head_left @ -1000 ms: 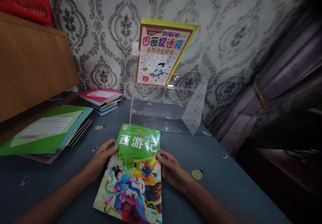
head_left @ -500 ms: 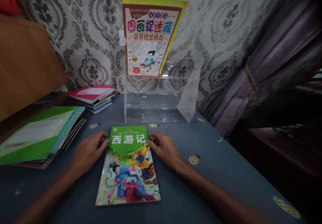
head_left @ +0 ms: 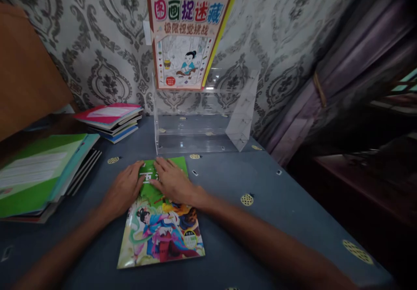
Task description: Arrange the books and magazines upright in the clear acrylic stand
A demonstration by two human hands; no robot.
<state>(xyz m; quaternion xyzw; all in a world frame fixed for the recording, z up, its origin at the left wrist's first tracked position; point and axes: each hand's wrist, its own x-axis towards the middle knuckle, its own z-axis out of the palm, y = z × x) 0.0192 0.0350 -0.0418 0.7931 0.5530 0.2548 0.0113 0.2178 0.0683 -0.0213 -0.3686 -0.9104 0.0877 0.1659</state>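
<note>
A picture book (head_left: 163,238) with a green top and colourful figures lies face up on the table in front of me. My right hand (head_left: 174,183) rests flat across the upper cover, fingers stretched out, hiding part of the white title. At the book's upper left edge is my left hand (head_left: 125,188), its thumb and fingers apart and the tips at the cover's border. Behind the book stands a clear acrylic rack (head_left: 239,125). Another book (head_left: 182,64), with a brown-bordered cover and yellow edge, stands upright on the rack's top tier.
On the left lie a stack of books with a green one on top (head_left: 35,168) and a stack under a pink book (head_left: 109,112). A brown wooden panel (head_left: 29,72) rises behind them. The patterned wall (head_left: 286,29) and a tied purple curtain (head_left: 302,111) border the blue table (head_left: 260,238).
My right hand has moved left from the book's right edge onto its cover. My left hand stays at the left edge, its fingertips now over the border. The view has shifted slightly.
</note>
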